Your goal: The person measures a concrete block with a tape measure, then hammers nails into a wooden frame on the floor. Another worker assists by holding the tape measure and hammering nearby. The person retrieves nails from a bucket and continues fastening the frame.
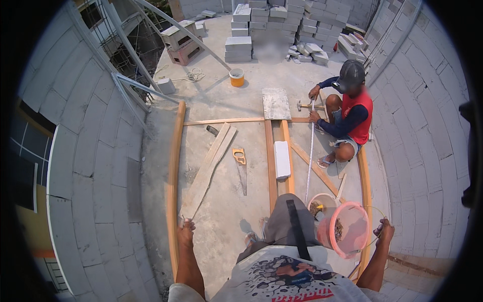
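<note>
Out to my right, my right hand [384, 230] is closed round the thin wire handle of a pinkish-red bucket [333, 229]. The bucket leans, and small brown pieces lie inside it. A second, pale bucket [328, 200] with similar contents stands just beyond. My left hand [185, 232] is closed beside the near end of a rough plank [211, 168]; a small thing shows at its fingertips, too small to name. That plank lies slanted on the floor. Close to it is a handsaw [240, 163] with a yellow handle.
Long timber beams [176, 176] frame the floor. A white block [282, 160] rests on the middle pair. At right a crouching person [354, 113] holds a long measuring tape [310, 151] near a hammer [303, 105]. An orange bucket [236, 77] and stacked blocks [238, 49] stand farther back.
</note>
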